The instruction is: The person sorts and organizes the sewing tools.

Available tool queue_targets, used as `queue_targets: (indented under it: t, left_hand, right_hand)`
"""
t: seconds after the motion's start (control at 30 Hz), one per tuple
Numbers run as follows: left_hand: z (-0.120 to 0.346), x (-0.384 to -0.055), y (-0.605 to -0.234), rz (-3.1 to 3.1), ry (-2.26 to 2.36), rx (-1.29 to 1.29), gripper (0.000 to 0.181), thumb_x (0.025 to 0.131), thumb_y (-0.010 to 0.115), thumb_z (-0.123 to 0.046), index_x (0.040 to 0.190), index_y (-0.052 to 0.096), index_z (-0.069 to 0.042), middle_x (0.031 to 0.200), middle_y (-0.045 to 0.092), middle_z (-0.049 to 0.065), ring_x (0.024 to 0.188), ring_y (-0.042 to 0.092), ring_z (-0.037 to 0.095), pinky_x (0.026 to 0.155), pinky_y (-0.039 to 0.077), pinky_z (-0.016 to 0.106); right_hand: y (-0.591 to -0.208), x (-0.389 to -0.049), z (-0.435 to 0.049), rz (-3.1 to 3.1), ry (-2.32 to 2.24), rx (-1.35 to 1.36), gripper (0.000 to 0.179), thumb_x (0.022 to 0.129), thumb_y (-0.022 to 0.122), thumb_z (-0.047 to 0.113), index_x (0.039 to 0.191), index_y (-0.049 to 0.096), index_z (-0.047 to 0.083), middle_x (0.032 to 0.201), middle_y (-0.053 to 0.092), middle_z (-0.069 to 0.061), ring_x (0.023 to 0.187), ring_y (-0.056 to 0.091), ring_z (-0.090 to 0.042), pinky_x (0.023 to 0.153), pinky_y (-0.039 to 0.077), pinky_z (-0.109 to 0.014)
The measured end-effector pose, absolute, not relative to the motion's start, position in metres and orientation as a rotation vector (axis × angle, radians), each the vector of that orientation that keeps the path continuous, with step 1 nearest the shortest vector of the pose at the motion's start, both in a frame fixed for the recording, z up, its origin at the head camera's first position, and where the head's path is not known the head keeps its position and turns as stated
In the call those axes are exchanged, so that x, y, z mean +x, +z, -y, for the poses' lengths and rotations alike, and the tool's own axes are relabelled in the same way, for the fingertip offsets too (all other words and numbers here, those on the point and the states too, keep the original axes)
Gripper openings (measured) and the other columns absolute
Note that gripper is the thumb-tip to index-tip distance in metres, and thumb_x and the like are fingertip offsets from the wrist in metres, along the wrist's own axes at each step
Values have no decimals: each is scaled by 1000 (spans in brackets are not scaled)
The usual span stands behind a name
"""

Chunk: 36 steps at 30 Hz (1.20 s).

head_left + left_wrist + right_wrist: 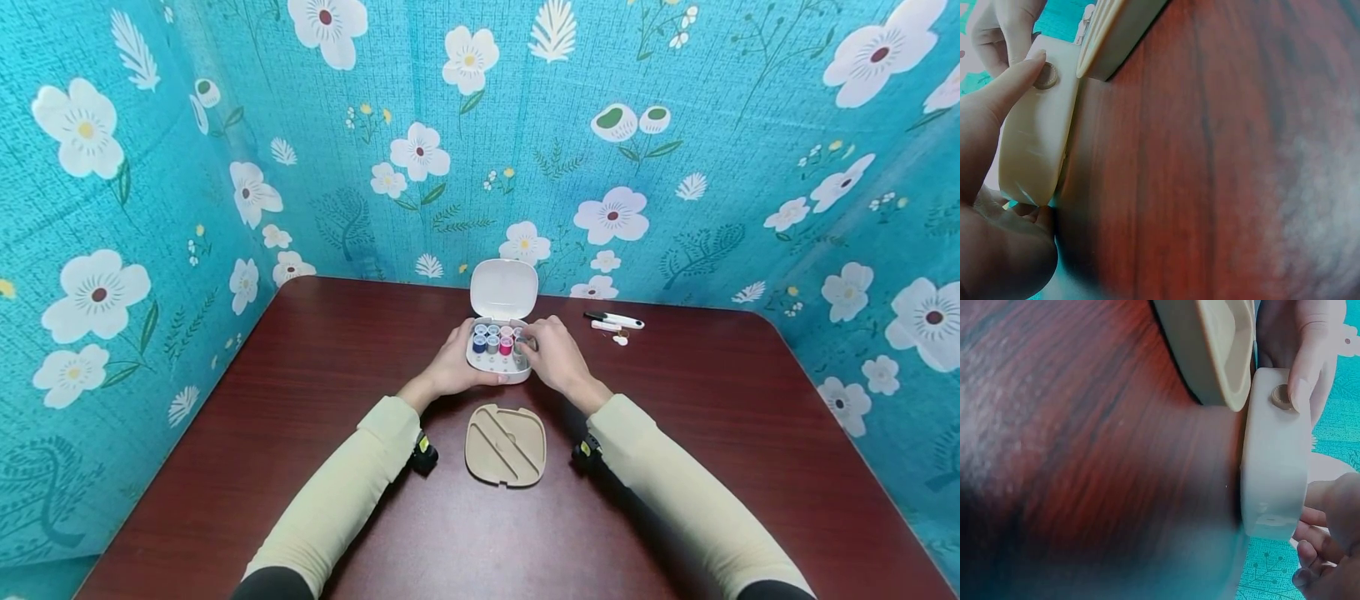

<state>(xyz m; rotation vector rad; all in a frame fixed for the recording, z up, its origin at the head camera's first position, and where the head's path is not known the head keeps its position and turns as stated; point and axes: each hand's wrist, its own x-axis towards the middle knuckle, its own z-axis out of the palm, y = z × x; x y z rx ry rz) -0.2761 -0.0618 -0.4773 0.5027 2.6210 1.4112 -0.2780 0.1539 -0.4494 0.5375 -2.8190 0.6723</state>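
A white sewing kit box stands on the table with its lid raised at the back. Inside are two rows of small thread spools, among them a navy spool and a pink spool. My left hand grips the box by its left side, thumb across the front beside a round button. At the right end of the rows, my right hand pinches a greyish thread spool, partly hidden by the fingers. The right wrist view shows its curled fingers at the box's open face.
Nearer than the box lies a beige tray insert with a diagonal groove. To the right are a black-and-white slim tool and small white pieces. Flowered turquoise cloth hangs behind the dark red table.
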Motion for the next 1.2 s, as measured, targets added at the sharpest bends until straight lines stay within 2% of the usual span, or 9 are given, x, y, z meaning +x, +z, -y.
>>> queue_targets:
  t: [0.47,0.73,1.2]
  left_hand:
    - [61,-277,-480,-2632,1392,510,120,69,96,-37,160,22,-10,150,39,15,134,43,28,115,35,44]
    - [62,-277,-479,-2625,1387,485,125,69,96,-38,162,17,-8,153,35,17,137,41,30,117,33,46]
    - [62,-277,-479,-2627,1388,473,125,69,96,-40,161,18,-9,153,35,17,136,42,30,116,34,47]
  right_hand:
    - [-460,-281,-153,2817,617,554,21,95,73,14,112,77,2,110,70,-13,103,56,-27,90,50,-42]
    - [-456,-281,-151,2809,618,554,21,94,74,15,109,77,0,110,65,-14,104,55,-29,89,50,-42]
    - [-448,-277,-157,2808,679,566,25,94,73,17,112,74,-1,111,64,-14,106,60,-29,92,52,-46]
